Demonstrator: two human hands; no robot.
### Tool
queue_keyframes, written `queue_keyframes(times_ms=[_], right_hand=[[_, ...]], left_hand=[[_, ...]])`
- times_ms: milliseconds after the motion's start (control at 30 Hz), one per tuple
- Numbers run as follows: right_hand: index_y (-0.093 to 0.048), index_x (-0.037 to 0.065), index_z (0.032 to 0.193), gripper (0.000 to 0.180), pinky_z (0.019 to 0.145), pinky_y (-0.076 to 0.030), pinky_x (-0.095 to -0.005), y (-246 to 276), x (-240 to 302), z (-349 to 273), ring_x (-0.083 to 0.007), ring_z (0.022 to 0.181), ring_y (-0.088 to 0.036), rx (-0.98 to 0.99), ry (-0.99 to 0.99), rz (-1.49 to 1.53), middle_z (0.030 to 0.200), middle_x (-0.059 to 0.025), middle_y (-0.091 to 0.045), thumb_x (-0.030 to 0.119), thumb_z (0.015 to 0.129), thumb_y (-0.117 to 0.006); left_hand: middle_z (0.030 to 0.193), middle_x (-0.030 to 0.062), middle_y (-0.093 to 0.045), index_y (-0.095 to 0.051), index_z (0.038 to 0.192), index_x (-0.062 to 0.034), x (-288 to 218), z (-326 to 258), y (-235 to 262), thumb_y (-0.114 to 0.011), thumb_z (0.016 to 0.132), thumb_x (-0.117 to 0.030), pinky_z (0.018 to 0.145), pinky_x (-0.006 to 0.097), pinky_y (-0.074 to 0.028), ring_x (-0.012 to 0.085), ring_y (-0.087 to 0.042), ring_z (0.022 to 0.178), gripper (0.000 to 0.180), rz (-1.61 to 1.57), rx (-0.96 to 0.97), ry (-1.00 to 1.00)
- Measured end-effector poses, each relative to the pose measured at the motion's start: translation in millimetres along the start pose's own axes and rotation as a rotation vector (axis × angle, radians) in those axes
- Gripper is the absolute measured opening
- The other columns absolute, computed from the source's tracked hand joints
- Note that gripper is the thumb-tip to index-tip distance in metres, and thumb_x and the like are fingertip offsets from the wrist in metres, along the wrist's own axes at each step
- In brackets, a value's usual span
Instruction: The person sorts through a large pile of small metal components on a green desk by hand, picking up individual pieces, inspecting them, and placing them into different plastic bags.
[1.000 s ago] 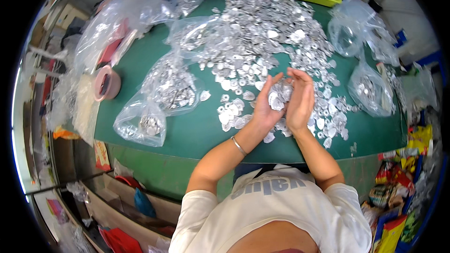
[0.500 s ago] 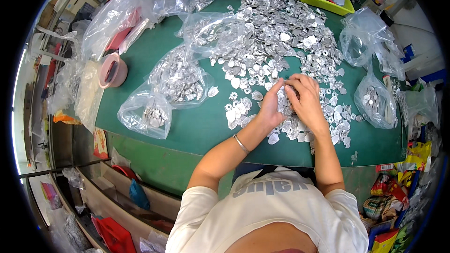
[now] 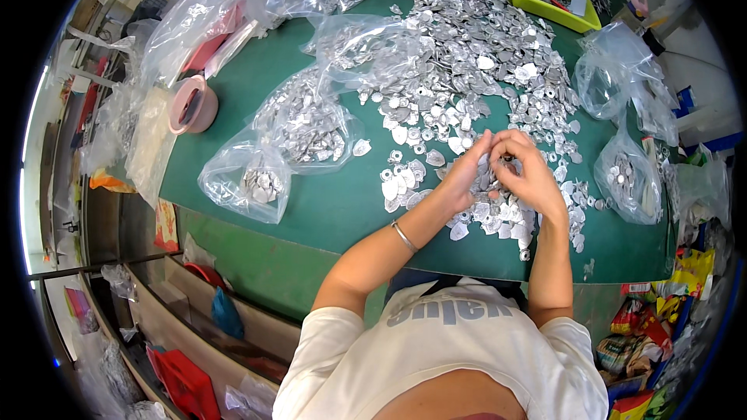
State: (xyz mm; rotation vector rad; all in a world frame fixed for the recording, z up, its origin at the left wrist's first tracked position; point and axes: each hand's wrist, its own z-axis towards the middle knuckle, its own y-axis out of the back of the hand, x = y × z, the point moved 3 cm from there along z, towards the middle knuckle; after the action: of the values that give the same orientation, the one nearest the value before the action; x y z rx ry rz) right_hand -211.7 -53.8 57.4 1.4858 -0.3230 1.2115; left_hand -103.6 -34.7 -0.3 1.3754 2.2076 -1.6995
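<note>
Both hands' grip [image 3: 498,157] pinches small flat silvery metal pieces [image 3: 467,70] over green table [image 3: 327,210]

— How's the light?
— Bright and even; the green bench [image 3: 327,210] is well lit with only soft shadows under the left hand [image 3: 464,175] and right hand [image 3: 529,175].
— Any glare?
— The metal pieces [image 3: 467,54] beyond the hands glint, and the plastic bags [image 3: 249,179] shine.
— Edges?
— Strong fisheye bending, a black rim, darker shelves below the hands.
</note>
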Motion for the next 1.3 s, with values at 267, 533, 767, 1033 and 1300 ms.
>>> queue_keyframes(times_ms=[267,533,767,1033,1300], right_hand=[[-0.056,0.003,0.079,0.011,0.091,-0.029,-0.0352,8.0,24.5,-7.2,-0.0234,0.087,-0.049,0.135,-0.035,-0.258,0.079,-0.0056,-0.055,0.002,0.068,-0.057],[-0.060,0.003,0.089,0.013,0.082,-0.032,-0.0359,11.4,16.2,-14.4,-0.0256,0.082,-0.052,0.050,0.037,-0.305,0.078,-0.0083,-0.055,0.005,0.077,-0.057],[-0.062,0.002,0.084,0.011,0.078,-0.036,-0.0355,17.3,12.0,-22.4,-0.0247,0.079,-0.054,0.001,-0.144,-0.288,0.074,-0.0082,-0.060,0.008,0.075,-0.063],[-0.062,0.002,0.085,0.011,0.081,-0.037,-0.0368,12.5,10.2,-26.0,-0.0245,0.079,-0.054,0.036,-0.085,-0.211,0.079,-0.0085,-0.060,0.004,0.074,-0.061],[-0.059,0.000,0.084,0.006,0.066,-0.042,-0.0260,14.1,1.7,-24.9,-0.0096,0.072,-0.054,-0.171,-0.324,0.461,0.079,-0.0037,-0.058,0.006,0.084,-0.059]], left_hand=[[0.072,0.0043,-0.059,-0.054,0.091,-0.0087,6.1,1.6,3.3,-0.041,0.088,-0.057,0.035,0.024,-0.040,0.0144,-0.059,0.058,0.050,-0.048,0.042,0.118],[0.066,0.0036,-0.058,-0.055,0.085,-0.0090,5.8,0.8,-1.4,-0.037,0.089,-0.058,0.034,0.023,-0.038,0.0137,-0.059,0.054,0.053,0.020,0.054,0.125],[0.079,0.0021,-0.059,-0.056,0.106,-0.0066,4.4,2.9,-1.2,-0.033,0.089,-0.060,0.040,0.022,-0.041,0.0117,-0.058,0.063,0.061,0.184,0.182,0.095],[0.076,0.0022,-0.055,-0.053,0.106,-0.0041,0.2,-3.8,-7.8,-0.028,0.089,-0.063,0.039,0.021,-0.035,0.0123,-0.056,0.061,0.066,0.242,0.069,0.097],[0.082,0.0082,-0.057,-0.050,0.116,-0.0019,4.7,-1.5,-8.2,-0.034,0.089,-0.059,0.039,0.021,-0.038,0.0153,-0.056,0.064,0.065,0.047,0.163,0.205]])
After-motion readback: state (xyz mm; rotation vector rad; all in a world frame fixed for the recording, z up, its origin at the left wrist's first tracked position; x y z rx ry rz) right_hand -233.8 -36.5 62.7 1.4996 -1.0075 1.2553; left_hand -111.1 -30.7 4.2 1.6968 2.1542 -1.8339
